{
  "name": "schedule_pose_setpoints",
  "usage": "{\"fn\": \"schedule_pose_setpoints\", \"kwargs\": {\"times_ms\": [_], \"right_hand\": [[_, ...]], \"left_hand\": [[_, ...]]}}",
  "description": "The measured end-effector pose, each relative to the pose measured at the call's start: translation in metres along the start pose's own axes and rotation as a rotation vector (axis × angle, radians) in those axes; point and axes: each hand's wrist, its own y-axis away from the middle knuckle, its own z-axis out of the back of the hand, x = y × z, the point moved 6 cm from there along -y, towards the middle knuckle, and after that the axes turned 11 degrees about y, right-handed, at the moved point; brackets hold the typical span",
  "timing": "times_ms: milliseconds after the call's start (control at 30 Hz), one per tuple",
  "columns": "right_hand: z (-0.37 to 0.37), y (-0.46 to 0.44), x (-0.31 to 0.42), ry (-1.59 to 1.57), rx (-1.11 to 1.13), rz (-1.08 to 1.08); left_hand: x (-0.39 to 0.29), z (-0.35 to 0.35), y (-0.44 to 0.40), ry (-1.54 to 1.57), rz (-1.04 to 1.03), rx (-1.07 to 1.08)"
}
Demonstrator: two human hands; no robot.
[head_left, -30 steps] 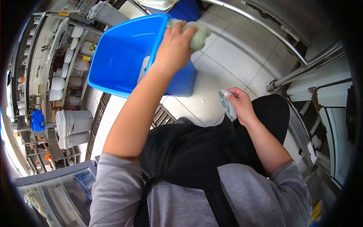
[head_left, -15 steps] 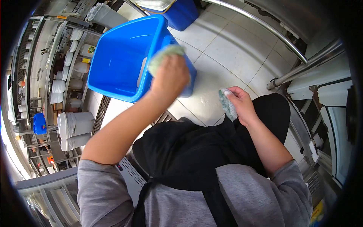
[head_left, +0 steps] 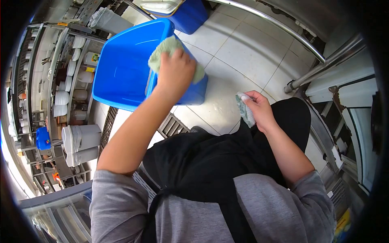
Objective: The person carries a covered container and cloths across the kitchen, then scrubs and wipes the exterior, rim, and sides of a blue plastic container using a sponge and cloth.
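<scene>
A large blue plastic bin (head_left: 117, 77) stands on the tiles in front of me, its open mouth facing me and to the left. My left hand (head_left: 176, 71) grips a pale green cloth (head_left: 168, 46) and presses it over the bin's right rim, with part of the cloth hanging down the outer side. Well to the right, above my knee, my right hand (head_left: 259, 109) pinches a folded grey-green and white cloth or scrubbing pad (head_left: 245, 109); its exact kind is unclear. That one is apart from the bin.
Shelves with stacked white bowls (head_left: 61, 99) line the left side, near grey-white tubs (head_left: 83, 139). A darker blue cooler box (head_left: 188, 18) is behind the bin. Metal pipes (head_left: 304, 81) run along the right. A floor drain grate (head_left: 172, 125) lies near my feet.
My left hand has shifted slightly left and down along the bin's rim with the green cloth, which now drapes wider. My right hand is nearly still.
</scene>
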Motion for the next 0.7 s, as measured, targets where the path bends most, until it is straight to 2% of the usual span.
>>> {"fn": "schedule_pose_setpoints", "kwargs": {"times_ms": [133, 233, 300, 333, 467, 600, 700], "right_hand": [[0.005, 0.001, 0.0, -0.038, -0.005, -0.009], [0.004, 0.003, 0.001, -0.039, 0.005, 0.017], [0.003, 0.003, 0.003, -0.047, 0.013, 0.004], [0.002, 0.003, 0.003, -0.052, 0.022, -0.01], [-0.009, 0.002, 0.002, -0.054, 0.052, -0.009], [-0.016, -0.001, -0.002, -0.059, 0.059, -0.011], [-0.017, 0.0, 0.0, -0.034, 0.049, 0.002]], "left_hand": [[-0.02, 0.014, 0.064, 0.005, -0.016, -0.039], [-0.015, 0.006, 0.087, 0.074, -0.019, 0.063], [-0.011, 0.007, 0.088, 0.142, -0.111, 0.089], [-0.009, 0.013, 0.083, 0.185, -0.187, -0.022], [-0.006, 0.016, 0.045, 0.286, -0.242, 0.0], [0.026, 0.012, -0.032, 0.366, -0.028, -0.079], [0.045, -0.005, -0.078, 0.373, 0.012, -0.105]]}}
